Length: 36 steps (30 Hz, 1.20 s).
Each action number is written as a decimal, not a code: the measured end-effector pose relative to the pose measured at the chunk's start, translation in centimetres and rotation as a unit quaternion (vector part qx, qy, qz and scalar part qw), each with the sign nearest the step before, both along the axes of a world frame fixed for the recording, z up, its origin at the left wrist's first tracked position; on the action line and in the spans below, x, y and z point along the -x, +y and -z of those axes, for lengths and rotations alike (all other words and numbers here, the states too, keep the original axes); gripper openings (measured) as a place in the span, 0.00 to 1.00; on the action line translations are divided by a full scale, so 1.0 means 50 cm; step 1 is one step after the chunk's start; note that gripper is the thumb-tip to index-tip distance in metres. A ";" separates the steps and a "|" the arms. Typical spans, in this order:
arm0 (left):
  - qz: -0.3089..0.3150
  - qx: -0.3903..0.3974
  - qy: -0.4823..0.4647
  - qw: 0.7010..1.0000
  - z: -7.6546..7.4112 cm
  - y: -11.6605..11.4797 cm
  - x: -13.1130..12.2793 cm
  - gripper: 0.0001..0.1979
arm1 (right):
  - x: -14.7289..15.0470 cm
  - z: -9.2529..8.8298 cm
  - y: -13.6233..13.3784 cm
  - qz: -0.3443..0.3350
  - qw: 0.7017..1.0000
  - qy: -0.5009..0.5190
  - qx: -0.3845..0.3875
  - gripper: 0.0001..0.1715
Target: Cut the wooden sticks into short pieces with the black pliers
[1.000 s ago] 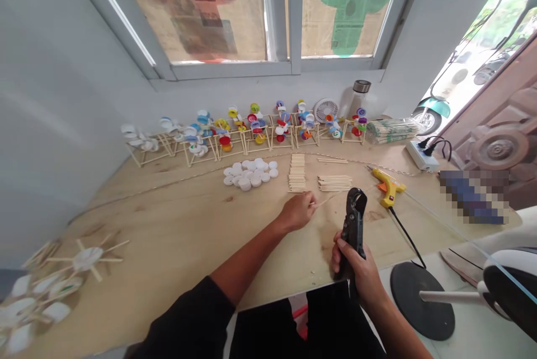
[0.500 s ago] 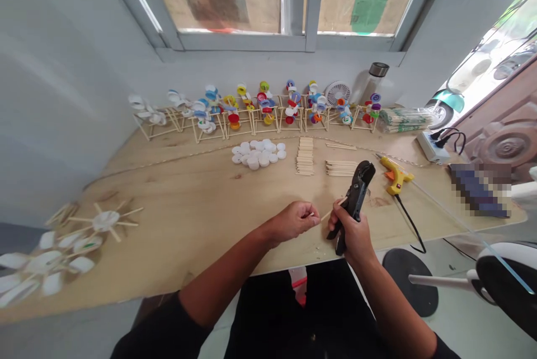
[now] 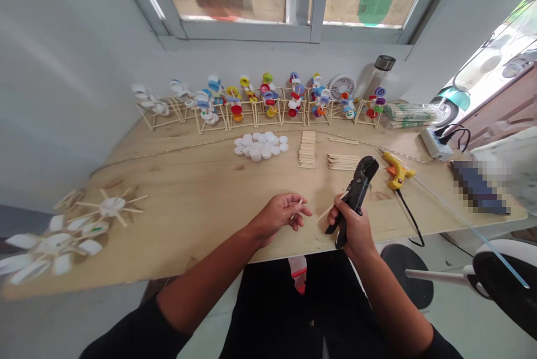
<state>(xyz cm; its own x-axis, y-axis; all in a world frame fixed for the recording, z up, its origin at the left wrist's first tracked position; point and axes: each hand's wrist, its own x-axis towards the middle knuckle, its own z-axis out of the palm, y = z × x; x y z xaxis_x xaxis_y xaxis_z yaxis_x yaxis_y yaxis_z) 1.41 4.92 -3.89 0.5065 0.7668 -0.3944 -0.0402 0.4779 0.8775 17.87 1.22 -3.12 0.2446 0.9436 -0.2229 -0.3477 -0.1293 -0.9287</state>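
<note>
My right hand (image 3: 354,227) is closed around the handles of a black hand cutter (image 3: 359,183), its head pointing up and away. A thin wooden stick (image 3: 327,213) also sticks out to the left from between those fingers. To the left, above the table, my left hand (image 3: 285,213) has its fingers loosely curled round a short piece of stick (image 3: 300,202). Beyond the hands lie a stack of cut sticks (image 3: 306,149) and a second bundle of sticks (image 3: 342,161). White bottle caps (image 3: 260,146) are grouped left of them.
Colourful cap wheels on stick frames (image 3: 271,96) line the wall. A yellow glue gun (image 3: 396,171) and its cord lie at right, near a power strip (image 3: 436,145). White-capped wheels (image 3: 54,244) occupy the left end. The table's front edge is close to my body.
My left hand has moved a little left, away from the stick in my right hand, and its fingers have loosened from a pinch. The right hand keeps its grip on the cutter.
</note>
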 end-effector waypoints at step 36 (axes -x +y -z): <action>0.121 -0.002 0.010 0.993 -0.024 -0.015 -0.009 0.18 | 0.043 0.008 -0.012 -0.036 0.999 -0.008 0.006 0.08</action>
